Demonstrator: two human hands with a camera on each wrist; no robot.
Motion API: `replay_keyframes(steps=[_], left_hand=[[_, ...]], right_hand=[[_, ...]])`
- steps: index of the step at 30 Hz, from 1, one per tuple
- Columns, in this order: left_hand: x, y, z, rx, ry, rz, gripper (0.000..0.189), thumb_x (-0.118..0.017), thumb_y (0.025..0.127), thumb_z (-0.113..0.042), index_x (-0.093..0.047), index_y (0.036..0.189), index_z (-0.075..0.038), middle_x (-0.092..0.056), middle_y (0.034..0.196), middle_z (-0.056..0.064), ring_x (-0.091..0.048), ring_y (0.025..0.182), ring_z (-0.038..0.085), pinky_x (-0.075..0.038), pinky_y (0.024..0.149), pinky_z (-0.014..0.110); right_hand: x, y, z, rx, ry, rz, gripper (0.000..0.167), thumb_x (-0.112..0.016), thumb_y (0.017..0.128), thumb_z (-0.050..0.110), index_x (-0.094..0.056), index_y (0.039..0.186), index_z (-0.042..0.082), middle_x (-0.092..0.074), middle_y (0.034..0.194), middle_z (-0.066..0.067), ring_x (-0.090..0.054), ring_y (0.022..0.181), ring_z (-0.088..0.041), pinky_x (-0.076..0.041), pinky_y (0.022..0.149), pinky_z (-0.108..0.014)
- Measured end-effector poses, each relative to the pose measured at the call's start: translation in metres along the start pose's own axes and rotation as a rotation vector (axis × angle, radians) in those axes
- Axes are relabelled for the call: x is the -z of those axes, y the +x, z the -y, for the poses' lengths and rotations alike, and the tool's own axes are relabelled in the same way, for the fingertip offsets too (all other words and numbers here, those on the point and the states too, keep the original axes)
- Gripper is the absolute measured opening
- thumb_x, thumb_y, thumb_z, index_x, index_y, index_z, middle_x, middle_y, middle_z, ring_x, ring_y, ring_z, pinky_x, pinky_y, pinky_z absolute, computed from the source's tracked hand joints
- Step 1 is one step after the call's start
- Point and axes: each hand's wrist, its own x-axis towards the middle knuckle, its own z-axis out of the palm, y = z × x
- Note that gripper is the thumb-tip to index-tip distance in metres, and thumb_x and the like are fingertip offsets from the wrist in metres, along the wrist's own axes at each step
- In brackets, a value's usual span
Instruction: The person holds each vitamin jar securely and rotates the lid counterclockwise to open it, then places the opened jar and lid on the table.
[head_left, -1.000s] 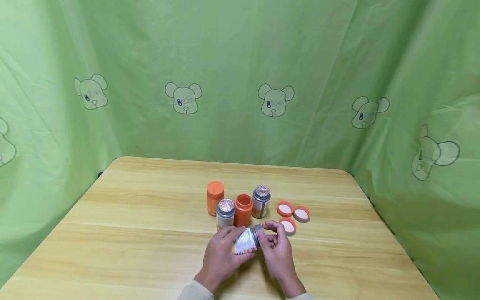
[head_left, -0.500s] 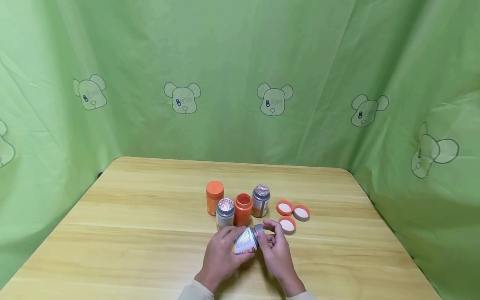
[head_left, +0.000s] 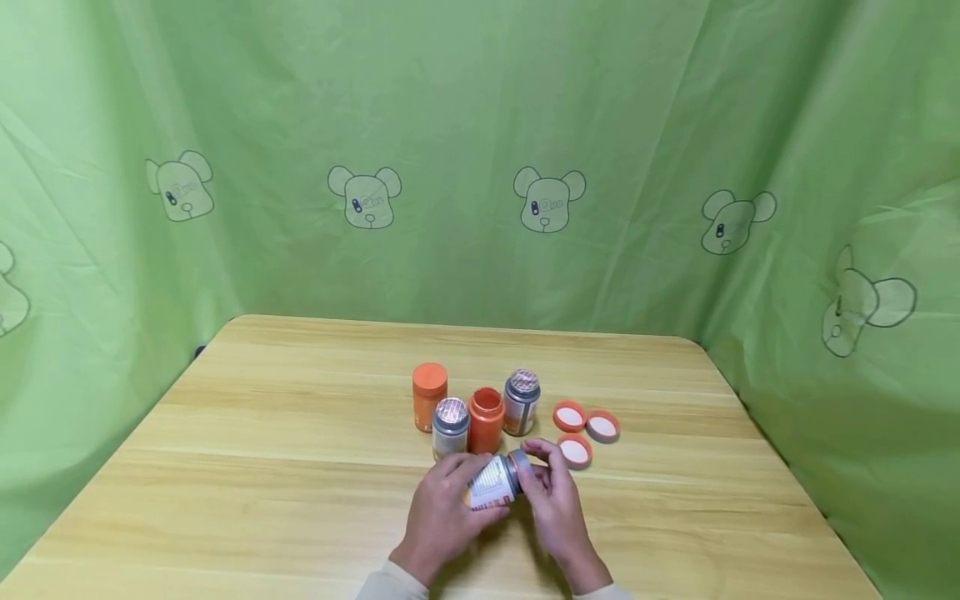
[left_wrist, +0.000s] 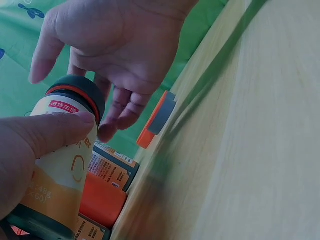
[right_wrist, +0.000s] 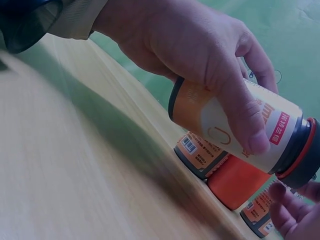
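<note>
My left hand (head_left: pixel 441 507) grips a tilted supplement bottle (head_left: pixel 491 483) with a white and orange label, its thumb lying along the label in the left wrist view. A grey cap (left_wrist: pixel 82 90) with an orange-red lower edge sits at the bottle's neck. Thumb and fingers of my right hand (head_left: pixel 557 510) pinch this cap from the right; some of those fingers are hidden behind it. Just beyond the hands stand a bottle with a foil-sealed top (head_left: pixel 452 429), an uncapped orange bottle (head_left: pixel 487 423) and a second foil-topped bottle (head_left: pixel 522 404).
An orange bottle with its lid on (head_left: pixel 430 396) stands at the back left of the group. To the right lie three upturned caps, the nearest cap (head_left: pixel 574 451) close to my right hand. A green curtain (head_left: pixel 457 267) hangs behind the wooden table (head_left: pixel 262 450).
My right fingers have shifted slightly around the cap, and the cap has turned a little. The left hand and the bottle hold their place. Nothing else on the table has moved.
</note>
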Motion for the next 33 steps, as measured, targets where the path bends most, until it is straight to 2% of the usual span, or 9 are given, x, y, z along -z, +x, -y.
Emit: replay_keyframes(steps=[3,8,11,18,22,27,30,33], left_hand=[[0.0005,0.0001,-0.0006,0.004,0.001,0.003,0.062,-0.091,0.062,-0.034,-0.070,0.114,-0.010,-0.066,0.107,0.005,-0.063,0.090,0.018,-0.052,0.078,0.035],[0.0008,-0.0011,-0.0009,0.023,0.002,0.019,0.061,-0.090,0.062,-0.034,-0.070,0.115,-0.010,-0.066,0.108,0.005,-0.062,0.091,0.018,-0.052,0.079,0.035],[0.0006,-0.0013,-0.0007,0.022,0.001,0.017,0.061,-0.090,0.062,-0.033,-0.070,0.115,-0.010,-0.066,0.108,0.005,-0.062,0.091,0.018,-0.052,0.079,0.035],[0.0006,0.0002,-0.0007,0.007,-0.001,-0.002,0.061,-0.091,0.061,-0.033,-0.070,0.114,-0.010,-0.067,0.106,0.006,-0.063,0.090,0.018,-0.053,0.078,0.035],[0.0004,0.0000,-0.0007,0.010,-0.005,0.005,0.061,-0.091,0.062,-0.033,-0.070,0.115,-0.010,-0.066,0.107,0.006,-0.063,0.090,0.018,-0.052,0.078,0.035],[0.0001,-0.0016,-0.0005,0.010,0.001,0.007,0.061,-0.091,0.062,-0.034,-0.070,0.115,-0.010,-0.066,0.107,0.005,-0.063,0.090,0.019,-0.052,0.078,0.035],[0.0001,-0.0020,-0.0003,0.009,0.004,0.007,0.061,-0.091,0.062,-0.034,-0.070,0.114,-0.010,-0.066,0.106,0.005,-0.062,0.090,0.018,-0.052,0.077,0.035],[0.0002,-0.0015,-0.0002,0.007,0.003,0.002,0.061,-0.091,0.061,-0.033,-0.070,0.114,-0.010,-0.066,0.106,0.005,-0.062,0.089,0.018,-0.052,0.077,0.035]], right_hand=[[-0.0003,0.0002,0.0003,-0.054,-0.071,-0.015,0.035,-0.051,0.100,0.011,-0.042,0.129,-0.007,-0.050,0.122,-0.022,-0.060,0.087,-0.015,-0.050,0.074,-0.025],[-0.0025,0.0013,0.0005,-0.152,-0.138,-0.053,0.040,-0.057,0.098,0.019,-0.044,0.128,-0.003,-0.052,0.118,-0.018,-0.058,0.079,-0.016,-0.049,0.069,-0.025],[-0.0026,0.0014,0.0016,-0.145,-0.109,-0.057,0.039,-0.058,0.098,0.018,-0.044,0.127,-0.004,-0.051,0.119,-0.019,-0.059,0.082,-0.016,-0.049,0.071,-0.024],[-0.0011,0.0009,0.0012,-0.046,0.053,-0.019,0.035,-0.052,0.096,0.000,-0.039,0.127,-0.012,-0.046,0.124,-0.025,-0.059,0.097,-0.017,-0.051,0.080,-0.024],[-0.0007,0.0009,0.0005,-0.054,-0.011,-0.022,0.034,-0.051,0.098,0.005,-0.041,0.128,-0.010,-0.048,0.123,-0.024,-0.059,0.095,-0.017,-0.051,0.078,-0.024],[-0.0027,0.0010,-0.0002,-0.099,-0.140,-0.043,0.038,-0.057,0.098,0.016,-0.044,0.127,-0.006,-0.053,0.118,-0.019,-0.056,0.076,-0.012,-0.047,0.066,-0.024],[-0.0036,0.0010,0.0004,-0.116,-0.141,-0.044,0.039,-0.059,0.097,0.015,-0.045,0.127,-0.005,-0.053,0.117,-0.018,-0.053,0.072,-0.011,-0.045,0.063,-0.023],[-0.0035,0.0010,0.0012,-0.096,-0.076,-0.038,0.037,-0.058,0.096,0.009,-0.044,0.127,-0.007,-0.052,0.119,-0.020,-0.055,0.078,-0.011,-0.047,0.068,-0.022]])
